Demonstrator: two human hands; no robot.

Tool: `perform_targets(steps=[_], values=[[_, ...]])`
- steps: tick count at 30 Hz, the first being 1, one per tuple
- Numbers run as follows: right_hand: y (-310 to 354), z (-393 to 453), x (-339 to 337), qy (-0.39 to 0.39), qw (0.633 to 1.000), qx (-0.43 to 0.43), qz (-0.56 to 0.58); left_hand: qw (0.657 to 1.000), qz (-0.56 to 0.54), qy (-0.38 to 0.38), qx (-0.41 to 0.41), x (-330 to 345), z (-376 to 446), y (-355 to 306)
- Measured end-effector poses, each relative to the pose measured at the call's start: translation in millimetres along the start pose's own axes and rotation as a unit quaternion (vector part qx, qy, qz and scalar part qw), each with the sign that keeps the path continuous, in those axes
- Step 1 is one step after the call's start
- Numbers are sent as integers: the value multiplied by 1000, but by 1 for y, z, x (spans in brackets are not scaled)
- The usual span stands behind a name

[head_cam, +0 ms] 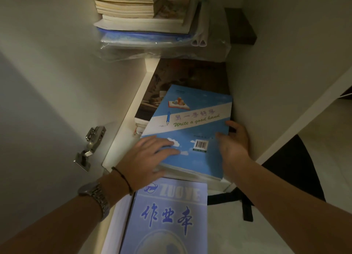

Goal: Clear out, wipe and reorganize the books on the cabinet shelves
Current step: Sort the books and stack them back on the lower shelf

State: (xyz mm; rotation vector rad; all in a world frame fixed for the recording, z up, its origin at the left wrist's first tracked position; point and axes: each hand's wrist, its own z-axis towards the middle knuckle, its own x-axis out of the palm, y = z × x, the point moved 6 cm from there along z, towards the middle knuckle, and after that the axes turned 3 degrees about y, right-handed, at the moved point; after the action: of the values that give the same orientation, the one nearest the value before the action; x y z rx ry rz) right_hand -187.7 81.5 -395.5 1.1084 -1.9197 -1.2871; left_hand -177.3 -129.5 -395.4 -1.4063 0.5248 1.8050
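Observation:
A blue book titled "Write a good hand" lies on top of a stack on the middle cabinet shelf, skewed over a dark-covered book. My left hand rests flat with straight fingers on the blue cover's near left corner. My right hand is at the book's right edge, thumb over the cover and fingers curled round the side. A pale blue exercise book lies on a lower pile just below. The upper shelf carries another stack of books on plastic-wrapped folders.
The open cabinet door with its metal hinge stands at the left. The cabinet's right wall is close beside my right hand. A black bag with straps lies on the light floor at the lower right.

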Motion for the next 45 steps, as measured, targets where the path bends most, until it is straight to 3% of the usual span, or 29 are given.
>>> perform_targets(steps=[3,6,9,12,15,18,23,28,32,36,40,45], values=[[2,0,1,9,998,-23,-51,1000,-10,-25,-6,-4,3,7],[2,-8,3,11,963,-119,-243,999,-18,-39,-18,-5,4,8],[1,-31,14,13,845,-263,-466,998,-21,-47,-33,-4,5,8],[-6,-55,24,74,746,-389,-535,997,-25,-52,-44,-3,5,8],[-20,-66,25,130,639,-440,-617,996,-31,-57,-60,-2,5,8],[-25,-68,28,141,584,-469,-648,993,-45,-69,-81,-4,10,5],[-20,-50,42,100,584,-460,-661,989,-18,-92,-110,0,30,-4],[-16,-25,43,87,551,-425,-713,979,-10,-75,-188,8,40,8],[-5,-9,45,82,548,-398,-731,976,10,-45,-214,8,34,27],[1,3,50,89,572,-375,-724,968,29,-28,-247,2,36,49],[-4,-1,65,79,574,-383,-720,973,47,-5,-226,0,47,57],[6,14,75,95,584,-385,-708,967,37,-47,-247,2,49,62]])
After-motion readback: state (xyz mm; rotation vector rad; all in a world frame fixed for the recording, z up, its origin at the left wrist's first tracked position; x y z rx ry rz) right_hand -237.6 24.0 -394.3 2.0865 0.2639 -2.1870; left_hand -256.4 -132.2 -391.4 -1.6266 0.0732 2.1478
